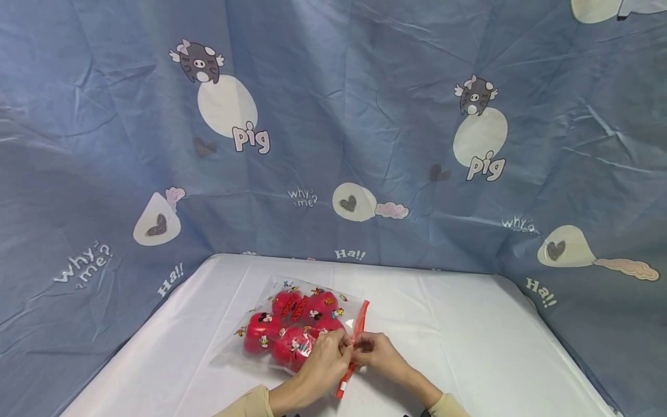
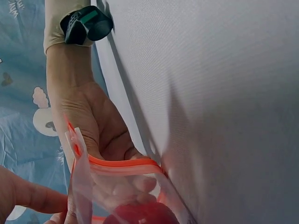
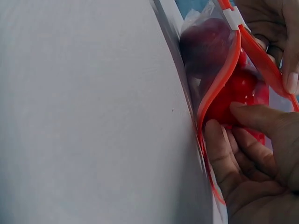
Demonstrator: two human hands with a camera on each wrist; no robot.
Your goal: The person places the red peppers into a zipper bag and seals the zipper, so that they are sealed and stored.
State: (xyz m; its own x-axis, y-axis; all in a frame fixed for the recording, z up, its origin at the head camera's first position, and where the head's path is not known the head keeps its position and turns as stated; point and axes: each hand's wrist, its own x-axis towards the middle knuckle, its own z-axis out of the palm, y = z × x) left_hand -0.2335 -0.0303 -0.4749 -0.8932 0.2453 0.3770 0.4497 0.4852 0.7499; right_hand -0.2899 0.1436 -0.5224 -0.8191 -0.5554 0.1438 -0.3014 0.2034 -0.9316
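Observation:
A clear slider zip bag (image 1: 250, 315) with cartoon prints lies on the table, its orange-red mouth strip (image 1: 361, 318) toward the right. Inside are several red round things (image 1: 259, 333); one (image 3: 240, 88) shows at the parted mouth. With thumb and fingers my left hand (image 1: 327, 358) pinches the bag's upper strip; those fingers (image 3: 292, 70) show at top right in the right wrist view. My right hand (image 1: 383, 356) has its fingers loosely bent within the mouth, thumb apart from them and close to a red thing. Through the film, its fingertips (image 2: 140, 186) show in the left wrist view.
A white slider piece (image 3: 233, 17) sits on the strip, close to the left hand. The white cloth-covered table (image 1: 443, 313) reaches back to a blue printed curtain (image 1: 323, 116). A dark wrist camera (image 2: 88, 24) is on the right sleeve.

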